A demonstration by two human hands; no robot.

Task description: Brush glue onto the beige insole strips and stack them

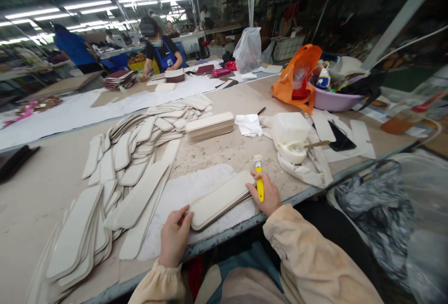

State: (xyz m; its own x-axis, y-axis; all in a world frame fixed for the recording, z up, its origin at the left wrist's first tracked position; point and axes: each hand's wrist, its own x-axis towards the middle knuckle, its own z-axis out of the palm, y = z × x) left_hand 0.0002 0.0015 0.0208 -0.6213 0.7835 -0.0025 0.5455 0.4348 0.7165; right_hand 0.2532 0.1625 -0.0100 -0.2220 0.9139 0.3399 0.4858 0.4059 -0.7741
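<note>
A small stack of long white pieces with rounded ends (220, 197) lies on a white sheet (196, 180) near the table's front edge. My left hand (175, 235) grips the stack's left end between thumb and fingers. At the right end, my right hand (266, 192) touches the stack and holds a yellow-handled brush (259, 183) with its bristles up. Many similar white pieces (131, 192) lie in overlapping heaps to the left. Behind the sheet is a neat stack of shorter pieces (210, 127).
A white tub (292, 129) with a flat stick stands on cloth at the right, near a crumpled white paper (248, 125). Farther back are an orange bag (297, 80) and a purple basin (336, 100). Across the table, a person in an apron (164, 54) handles pieces.
</note>
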